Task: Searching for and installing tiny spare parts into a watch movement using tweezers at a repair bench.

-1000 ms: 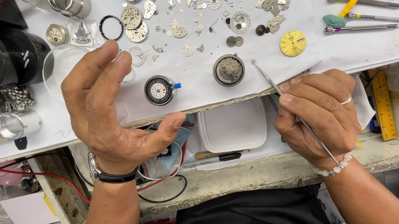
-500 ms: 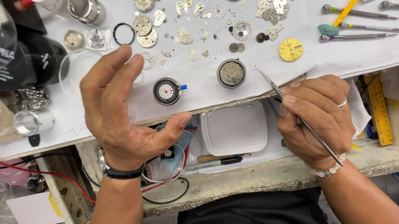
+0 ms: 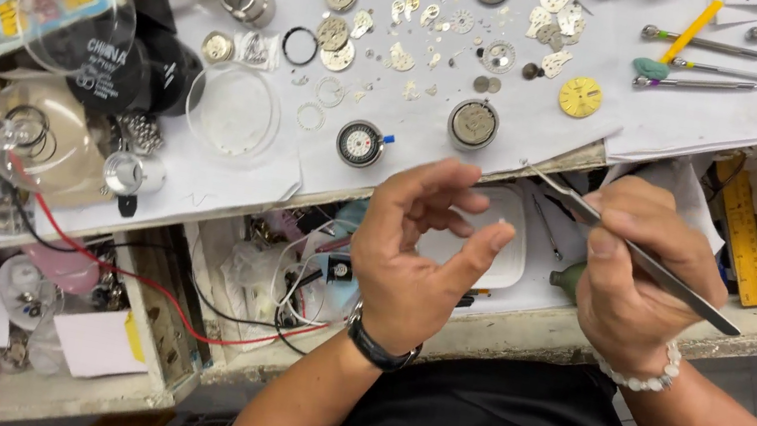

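While right hand [image 3: 637,274] grips tweezers [image 3: 644,260], tips aim upper-left w/ left hand [image 3: 418,250] spread empty

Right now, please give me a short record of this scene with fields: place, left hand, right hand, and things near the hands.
place: cluttered workbench covered with white paper and small watch parts
left hand: left hand open, palm up, fingers curled, holding nothing that can be seen
right hand: right hand gripping metal tweezers, tips pointing up-left
near the hands: white tray, round watch movement, small dial with blue crown, yellow dial
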